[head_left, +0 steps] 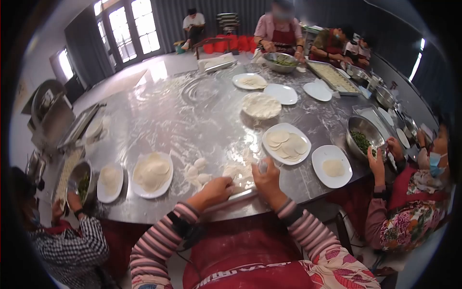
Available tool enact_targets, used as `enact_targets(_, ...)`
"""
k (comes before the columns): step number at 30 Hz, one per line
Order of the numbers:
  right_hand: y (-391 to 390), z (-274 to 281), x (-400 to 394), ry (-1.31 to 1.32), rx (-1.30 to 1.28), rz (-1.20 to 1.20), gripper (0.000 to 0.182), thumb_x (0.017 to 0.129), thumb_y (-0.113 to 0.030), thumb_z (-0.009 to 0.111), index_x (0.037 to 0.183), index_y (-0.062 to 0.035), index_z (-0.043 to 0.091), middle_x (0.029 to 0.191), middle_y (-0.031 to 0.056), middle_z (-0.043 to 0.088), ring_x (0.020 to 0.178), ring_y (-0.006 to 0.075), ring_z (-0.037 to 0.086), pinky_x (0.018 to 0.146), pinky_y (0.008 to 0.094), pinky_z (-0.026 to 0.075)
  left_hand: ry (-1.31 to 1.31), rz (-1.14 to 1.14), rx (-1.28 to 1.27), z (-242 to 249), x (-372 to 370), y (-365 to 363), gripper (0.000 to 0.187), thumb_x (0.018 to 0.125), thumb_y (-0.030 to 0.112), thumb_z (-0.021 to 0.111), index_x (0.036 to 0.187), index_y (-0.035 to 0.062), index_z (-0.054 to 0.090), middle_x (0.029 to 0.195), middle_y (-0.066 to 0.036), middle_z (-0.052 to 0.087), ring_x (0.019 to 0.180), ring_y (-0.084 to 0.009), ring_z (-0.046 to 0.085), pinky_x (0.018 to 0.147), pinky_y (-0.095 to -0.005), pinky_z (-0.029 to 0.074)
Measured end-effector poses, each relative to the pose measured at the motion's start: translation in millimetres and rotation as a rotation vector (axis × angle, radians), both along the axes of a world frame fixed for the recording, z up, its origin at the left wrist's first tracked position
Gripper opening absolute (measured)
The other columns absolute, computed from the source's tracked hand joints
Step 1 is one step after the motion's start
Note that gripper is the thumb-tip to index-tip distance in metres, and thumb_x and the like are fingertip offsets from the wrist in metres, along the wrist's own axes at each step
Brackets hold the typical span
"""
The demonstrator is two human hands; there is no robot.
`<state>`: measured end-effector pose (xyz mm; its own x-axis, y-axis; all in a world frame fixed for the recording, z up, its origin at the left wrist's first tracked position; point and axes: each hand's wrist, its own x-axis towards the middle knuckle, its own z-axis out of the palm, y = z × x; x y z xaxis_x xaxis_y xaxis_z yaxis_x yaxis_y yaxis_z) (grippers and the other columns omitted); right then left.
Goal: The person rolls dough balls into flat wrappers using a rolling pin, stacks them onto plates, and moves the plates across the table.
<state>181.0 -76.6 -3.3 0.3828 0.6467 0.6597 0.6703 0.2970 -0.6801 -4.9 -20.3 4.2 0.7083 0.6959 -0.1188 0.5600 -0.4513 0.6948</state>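
My left hand (pixel 216 190) is closed low over the floured patch (pixel 239 172) near the table's front edge; whatever its fingers hold is hidden. Beside it my right hand (pixel 267 179) is closed too, with a shiny grey rounded end (pixel 263 166) showing at its fingers. A pale straight bar (pixel 242 194) lies between the two hands, close to the edge. Left of the patch sit several small dough pieces (pixel 198 166) in flour. Beyond my right hand stands a white plate (pixel 304 156) of round flat dough wrappers (pixel 288 144).
On the steel table (pixel 159 115), a plate of stacked wrappers (pixel 152 172) stands left and a flour dish (pixel 261 106) stands farther back. A co-worker at right holds a bowl of greens (pixel 361 139); another works at left (pixel 72 245). More people stand at the far end.
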Motion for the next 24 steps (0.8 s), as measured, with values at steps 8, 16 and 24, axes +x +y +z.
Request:
enact_targets(8, -70, -2, 0, 0.145, -0.024, 0.084, 0.022, 0.075, -0.007, 0.071, 0.084, -0.0040, 0.051, 0.062, 0.0159, 0.056, 0.055, 0.0331, 0.060, 0.049, 0.0366, 0.047, -0.146, -0.110, -0.132, -3, 47, 27, 0.013, 0.077, 0.011, 0.060, 0.082, -0.0010, 0.059, 0.072, -0.010, 0.061, 0.069, -0.0140, 0.056, 0.061, -0.0308, 0.046)
enact_targets(16, -60, 4, 5, 0.161, 0.029, 0.163, 0.021, 0.075, -0.004, 0.069, 0.087, -0.0030, 0.053, 0.064, 0.0171, 0.058, 0.057, 0.0347, 0.061, 0.050, 0.0363, 0.047, -0.587, 0.129, -0.610, 30, 155, 75, 0.028, 0.087, 0.021, 0.061, 0.106, 0.0008, 0.054, 0.091, -0.005, 0.059, 0.080, -0.0131, 0.057, 0.071, -0.0276, 0.048)
enact_targets(24, -61, -1, 5, 0.136, 0.013, 0.159, 0.023, 0.074, -0.004, 0.071, 0.085, -0.0039, 0.051, 0.061, 0.0165, 0.055, 0.053, 0.0344, 0.059, 0.047, 0.0363, 0.045, -0.284, 0.295, -0.214, -6, 45, 96, 0.018, 0.077, 0.012, 0.062, 0.089, -0.0013, 0.062, 0.078, -0.008, 0.064, 0.070, -0.0160, 0.060, 0.062, -0.0302, 0.049)
